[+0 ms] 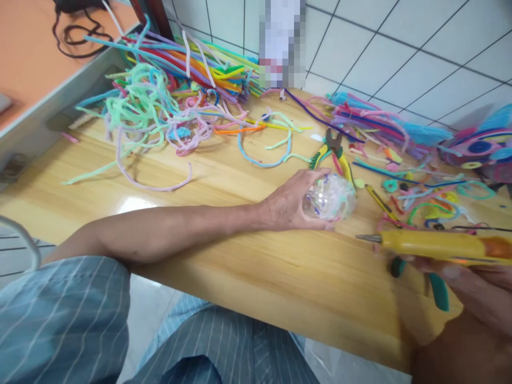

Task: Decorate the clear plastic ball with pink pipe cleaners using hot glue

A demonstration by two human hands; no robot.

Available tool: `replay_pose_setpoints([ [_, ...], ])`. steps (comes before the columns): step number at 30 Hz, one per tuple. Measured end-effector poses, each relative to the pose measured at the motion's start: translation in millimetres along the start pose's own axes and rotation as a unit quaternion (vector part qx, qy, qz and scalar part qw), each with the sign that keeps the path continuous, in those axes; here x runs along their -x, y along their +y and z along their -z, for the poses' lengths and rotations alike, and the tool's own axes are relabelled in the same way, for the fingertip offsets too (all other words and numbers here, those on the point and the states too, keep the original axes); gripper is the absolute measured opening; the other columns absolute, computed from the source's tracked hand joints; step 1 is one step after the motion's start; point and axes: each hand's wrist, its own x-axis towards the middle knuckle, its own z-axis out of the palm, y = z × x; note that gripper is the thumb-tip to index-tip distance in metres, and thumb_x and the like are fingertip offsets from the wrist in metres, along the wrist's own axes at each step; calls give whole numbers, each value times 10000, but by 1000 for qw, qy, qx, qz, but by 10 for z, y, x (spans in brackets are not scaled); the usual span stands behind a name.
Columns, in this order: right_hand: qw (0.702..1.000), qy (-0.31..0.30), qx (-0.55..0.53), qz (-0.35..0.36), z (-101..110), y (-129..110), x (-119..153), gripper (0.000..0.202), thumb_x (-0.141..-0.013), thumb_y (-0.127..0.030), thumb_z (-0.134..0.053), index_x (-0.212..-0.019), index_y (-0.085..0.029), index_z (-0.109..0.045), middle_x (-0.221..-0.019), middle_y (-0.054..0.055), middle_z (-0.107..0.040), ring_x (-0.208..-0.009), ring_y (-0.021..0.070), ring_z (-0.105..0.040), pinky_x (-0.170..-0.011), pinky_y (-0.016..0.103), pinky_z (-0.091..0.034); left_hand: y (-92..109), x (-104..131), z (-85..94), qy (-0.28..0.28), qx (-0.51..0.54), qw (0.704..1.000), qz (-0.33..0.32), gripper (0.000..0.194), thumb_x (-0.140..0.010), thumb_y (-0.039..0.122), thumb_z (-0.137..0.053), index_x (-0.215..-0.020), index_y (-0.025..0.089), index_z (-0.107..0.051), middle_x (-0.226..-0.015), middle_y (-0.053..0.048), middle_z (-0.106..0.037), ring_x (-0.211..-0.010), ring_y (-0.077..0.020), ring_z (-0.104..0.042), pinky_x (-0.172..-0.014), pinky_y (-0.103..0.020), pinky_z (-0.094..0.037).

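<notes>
My left hand [294, 202] is wrapped round a clear ball [335, 197] with whitish, green and purplish bits in it, held at the table top. At the right edge my right hand [468, 285] grips a yellow glue gun [434, 244], its metal nozzle pointing left toward the ball. A gap separates nozzle and ball. Just behind the ball lie pliers [334, 146] with yellow and green handles. Beneath the right hand is a tool with a green handle [439, 292], partly hidden.
Bundles and tangles of coloured pipe cleaners [148, 101] cover the back left of the wooden table [224, 256]. More pipe cleaners [372, 120] and scraps lie at the back right, beside a yellow cutter knife [382, 202]. A tiled wall [380, 48] stands behind.
</notes>
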Motion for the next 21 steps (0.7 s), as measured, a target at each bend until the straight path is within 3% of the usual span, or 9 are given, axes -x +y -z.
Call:
replay_pose_setpoints([
  [3, 994, 13, -109, 24, 6, -49, -27, 321, -750, -636, -848, -721, -317, -834, -679, 65, -770, -573, 286, -730, -484, 404, -629, -48, 25, 2, -35, -7, 999, -38, 1179, -726, 493, -924, -1658, 202, -263, -1646, -230, -459, -1570, -403, -452, -1298, -646, -385],
  [6, 987, 65, -148, 17, -62, -170, -58, 337, -690, -629, -897, -688, -305, -805, -642, 62, -722, -589, 281, -698, -516, 425, -625, -106, 55, -4, -32, -24, 998, -55, 1285, -720, 404, -932, -1701, 208, -125, -1701, -252, -373, -1615, -406, -393, -1306, -647, -371],
  [9, 987, 79, -143, -1, -136, -288, -71, 377, -631, -653, -927, -690, -302, -803, -660, 65, -711, -606, 265, -675, -519, 406, -610, -143, 85, -10, -34, -57, 996, -52, 1378, -684, 362, -957, -1713, 205, -54, -1709, -269, -357, -1614, -418, -387, -1306, -630, -378],
  [14, 985, 62, -159, -14, -178, -321, -48, 355, -683, -620, -925, -736, -292, -800, -717, 59, -725, -660, 249, -689, -595, 397, -620, -87, 128, 33, -48, -123, 991, 18, 1495, -590, 401, -1019, -1716, 212, -54, -1699, -288, -369, -1570, -461, -426, -1269, -661, -369],
  [21, 981, 33, -184, -41, -166, -152, -83, 425, -703, -634, -907, -810, -243, -781, -815, 66, -766, -746, 257, -719, -648, 377, -592, 110, 125, 61, -56, -202, 970, 123, 1411, -598, 369, -1011, -1706, 185, -157, -1687, -299, -379, -1548, -474, -446, -1251, -640, -358],
])
